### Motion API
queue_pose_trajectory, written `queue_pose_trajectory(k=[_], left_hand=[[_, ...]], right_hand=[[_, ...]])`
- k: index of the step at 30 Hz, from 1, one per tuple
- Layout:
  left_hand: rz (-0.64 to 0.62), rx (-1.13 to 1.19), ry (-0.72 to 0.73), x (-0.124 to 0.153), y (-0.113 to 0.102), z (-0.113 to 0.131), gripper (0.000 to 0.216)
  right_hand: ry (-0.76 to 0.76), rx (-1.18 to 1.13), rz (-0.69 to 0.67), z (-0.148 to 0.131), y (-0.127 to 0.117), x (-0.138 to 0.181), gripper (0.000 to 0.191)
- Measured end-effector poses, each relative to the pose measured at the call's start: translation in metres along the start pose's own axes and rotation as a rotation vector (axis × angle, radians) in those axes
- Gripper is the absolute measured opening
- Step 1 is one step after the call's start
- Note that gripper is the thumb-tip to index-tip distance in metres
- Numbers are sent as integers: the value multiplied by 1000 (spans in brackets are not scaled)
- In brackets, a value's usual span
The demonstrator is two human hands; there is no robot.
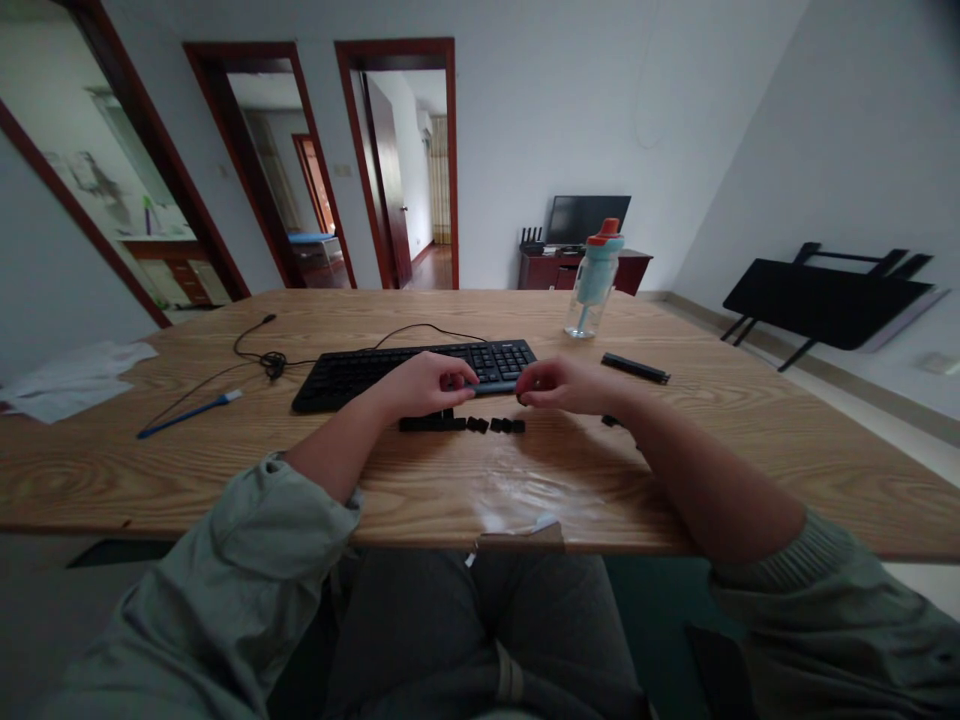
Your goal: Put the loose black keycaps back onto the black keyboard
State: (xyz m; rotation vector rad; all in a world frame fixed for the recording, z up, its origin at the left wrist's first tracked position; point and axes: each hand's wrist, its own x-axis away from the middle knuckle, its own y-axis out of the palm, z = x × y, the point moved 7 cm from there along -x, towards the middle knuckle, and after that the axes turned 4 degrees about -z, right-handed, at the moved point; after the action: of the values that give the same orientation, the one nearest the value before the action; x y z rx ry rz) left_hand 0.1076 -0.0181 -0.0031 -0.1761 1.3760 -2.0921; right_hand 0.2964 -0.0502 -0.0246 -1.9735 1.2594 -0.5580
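on the brown wood-grain table (300,480), a long black keyboard (360,370) lies centrally. from it, a clear plastic bottle (589,295) stands at two o'clock, a narrow black bar (635,368) lies at three, small square black keycaps (508,425) at five, a slim blue brush (186,416) and, farther out, crumpled white sheets (71,380) at nine.

Table (225,475) (wood-grained) under keyboard (356,375), keycaps (478,425), bottle (592,287)

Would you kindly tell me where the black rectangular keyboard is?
The head view shows the keyboard left of centre on the brown wooden table, partly behind the left hand, beyond loose black keys.
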Motion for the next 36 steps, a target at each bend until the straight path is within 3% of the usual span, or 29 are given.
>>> queue_pose_trajectory(k=[5, 9, 16, 25, 28, 32, 36], left_hand=[[34, 9, 86, -2, 6, 19, 35], [110, -19, 79, -1, 3, 22, 30], [121, -24, 97, 0, 1, 22, 28], [49, -81, 181, 0, 3, 30, 26], [162, -98, 85, 4, -19, 11, 28], [425, -106, -203, 22, -66, -48, 33], [471, -102, -362, 36, -86, -101, 36]], right_hand=[[-196, -322, 90, -19, 14, -13, 23], [-198, -470, 104, -17, 17, -16, 27], [-197, -499, 84, -11, 21, -18, 27], [-163, -540, 66, -19, 25, -17, 30], [-118, -493, 153, -15, 14, -14, 30], [-43, -422, 300, 10, -10, -10, 28], [-6, -199, 416, 33, -28, -8, 24]])
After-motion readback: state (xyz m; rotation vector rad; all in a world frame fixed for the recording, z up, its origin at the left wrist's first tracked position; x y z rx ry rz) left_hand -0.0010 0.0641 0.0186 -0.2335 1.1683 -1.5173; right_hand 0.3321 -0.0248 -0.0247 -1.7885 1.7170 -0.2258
